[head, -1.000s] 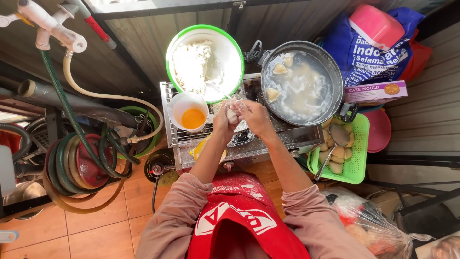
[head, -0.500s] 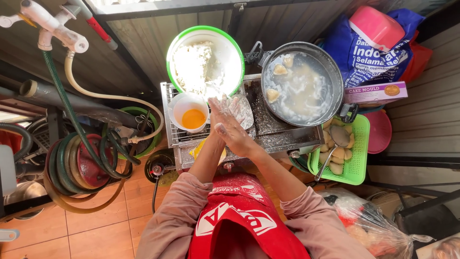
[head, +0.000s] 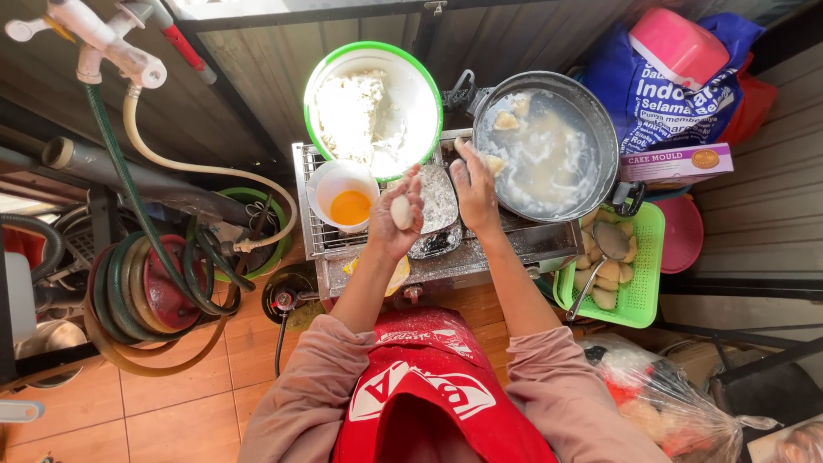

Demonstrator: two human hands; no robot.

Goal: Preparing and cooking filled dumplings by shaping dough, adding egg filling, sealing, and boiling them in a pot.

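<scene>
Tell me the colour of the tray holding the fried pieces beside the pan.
Bright green, a perforated plastic tray; the head view shows it at right, below the pan.

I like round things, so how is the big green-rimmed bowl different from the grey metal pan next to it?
The green-rimmed white bowl holds white crumbly dough, while the grey metal pan holds cloudy liquid with pale pieces floating in it. The bowl has a bright green rim and no handle that shows; the pan is plain grey with dark handles. The pan looks a bit wider. Both are round and sit at the far side of the metal stove top.
</scene>
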